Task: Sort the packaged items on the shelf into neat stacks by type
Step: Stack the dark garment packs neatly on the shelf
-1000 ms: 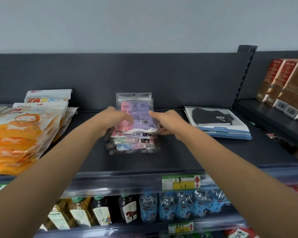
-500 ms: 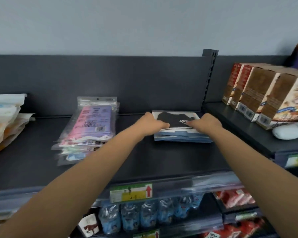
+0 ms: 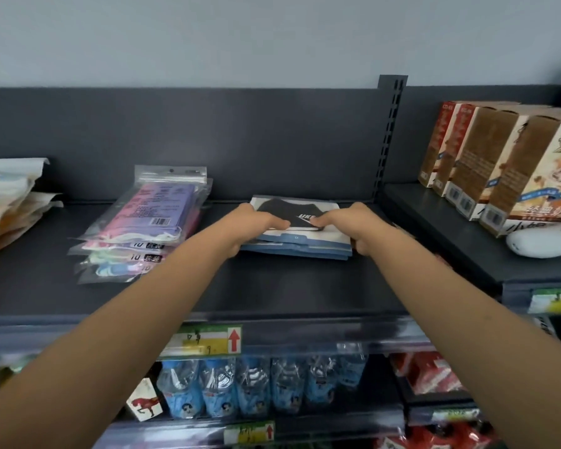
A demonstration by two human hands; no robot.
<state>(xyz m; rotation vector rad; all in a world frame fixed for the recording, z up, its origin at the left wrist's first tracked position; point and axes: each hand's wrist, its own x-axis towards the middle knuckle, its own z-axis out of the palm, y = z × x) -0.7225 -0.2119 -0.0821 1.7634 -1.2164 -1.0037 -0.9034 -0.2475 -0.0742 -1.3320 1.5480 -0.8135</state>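
Mask packs (image 3: 300, 238), clasped by left hand (image 3: 256, 222) and right hand (image 3: 352, 223) fingers (image 3: 321, 221), sit on shelf (image 3: 272, 286) below grey wall (image 3: 240, 37).

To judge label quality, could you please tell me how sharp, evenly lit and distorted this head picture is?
Head view: soft, even light, faint shadows; the left hand, right hand and the mask packet stack they grip are fairly sharp; the bottles below are smeared; pale glare along the shelf rail; wide-angle stretch tilts the boxes at right.
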